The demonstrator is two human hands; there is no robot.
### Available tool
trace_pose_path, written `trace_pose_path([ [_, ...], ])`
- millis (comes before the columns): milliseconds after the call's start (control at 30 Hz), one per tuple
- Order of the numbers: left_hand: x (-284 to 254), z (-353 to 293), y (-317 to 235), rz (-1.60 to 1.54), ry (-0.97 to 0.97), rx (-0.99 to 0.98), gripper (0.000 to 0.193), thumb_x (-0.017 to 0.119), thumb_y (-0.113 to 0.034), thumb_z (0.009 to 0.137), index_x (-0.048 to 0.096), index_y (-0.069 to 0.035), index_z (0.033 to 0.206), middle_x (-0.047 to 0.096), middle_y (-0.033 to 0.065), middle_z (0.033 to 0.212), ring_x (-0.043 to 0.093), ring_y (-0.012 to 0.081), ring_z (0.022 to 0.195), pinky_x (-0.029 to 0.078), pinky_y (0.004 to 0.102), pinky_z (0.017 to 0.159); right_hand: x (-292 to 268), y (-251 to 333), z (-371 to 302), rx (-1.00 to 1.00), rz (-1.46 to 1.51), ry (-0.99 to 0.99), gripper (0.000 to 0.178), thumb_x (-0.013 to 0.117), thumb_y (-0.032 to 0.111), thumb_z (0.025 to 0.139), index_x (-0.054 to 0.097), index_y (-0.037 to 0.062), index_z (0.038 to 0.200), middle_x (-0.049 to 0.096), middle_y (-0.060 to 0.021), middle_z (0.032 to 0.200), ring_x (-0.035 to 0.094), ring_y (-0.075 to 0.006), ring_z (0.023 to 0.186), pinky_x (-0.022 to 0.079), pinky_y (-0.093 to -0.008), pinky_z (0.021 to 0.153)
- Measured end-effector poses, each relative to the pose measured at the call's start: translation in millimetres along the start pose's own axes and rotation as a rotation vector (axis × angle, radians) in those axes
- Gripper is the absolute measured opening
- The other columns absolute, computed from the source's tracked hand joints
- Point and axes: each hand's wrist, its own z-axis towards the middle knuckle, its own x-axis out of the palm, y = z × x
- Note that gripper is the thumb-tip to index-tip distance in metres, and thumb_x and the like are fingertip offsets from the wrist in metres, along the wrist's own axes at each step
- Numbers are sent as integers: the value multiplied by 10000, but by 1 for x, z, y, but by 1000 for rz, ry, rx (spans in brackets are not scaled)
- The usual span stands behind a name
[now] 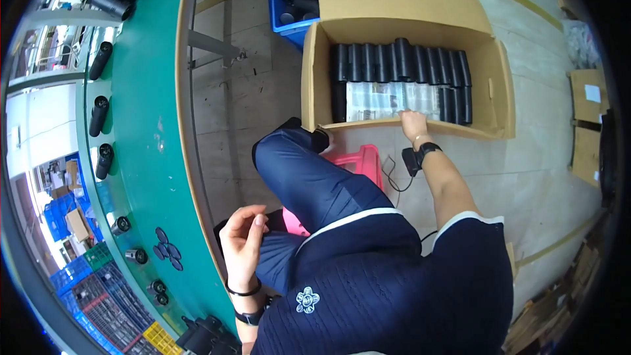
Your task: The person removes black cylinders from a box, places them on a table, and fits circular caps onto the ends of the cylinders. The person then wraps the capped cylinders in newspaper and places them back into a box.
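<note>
My right hand (413,124) is at the near wall of an open cardboard box (404,1), its fingers bent over the rim and partly hidden. Inside the box a row of black cylinders (388,64) stands along the far side. More black cylinders stand at the near right and near left corners. Between them lies a clear plastic divider (373,100) with empty-looking cells. My left hand (242,242) hovers beside the green bench, over my lap, fingers loosely bent and thumb apart, with nothing visible in it.
Behind the box, a blue crate (275,6) holds many black cylinders. On the green bench (148,177) at the left lie several black discs (167,248); black cylinders (100,115) line its far edge. A pink stool (358,158) is by my leg. Cartons (587,95) stand far right.
</note>
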Motion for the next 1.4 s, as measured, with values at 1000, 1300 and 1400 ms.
trace_pose_path([
  [1000, 89, 276, 116, 267, 386, 41, 171, 639, -84, 880, 646, 18, 1017, 655, 38, 826, 591, 96, 726, 485, 234, 687, -11, 10, 128, 321, 37, 79, 192, 541, 79, 810, 733, 65, 812, 703, -153, 857, 693, -313, 832, 559, -404, 716],
  [1300, 145, 339, 219, 777, 653, -2, 516, 489, -471, 938, 492, -166, 1355, 577, 311, 1130, 556, 439, 1094, 447, 457, 957, 9, 14, 151, 252, 11, 37, 192, 534, 85, 799, 725, 69, 783, 698, -155, 842, 690, -327, 798, 558, -427, 693],
  [1400, 172, 343, 208, 829, 659, -75, 481, 445, -403, 957, 509, -58, 1287, 640, 279, 1005, 606, 414, 1010, 481, 471, 894, 18, -2, 146, 284, -23, 94, 175, 543, 90, 787, 714, 61, 765, 696, -154, 842, 686, -333, 793, 555, -433, 677],
])
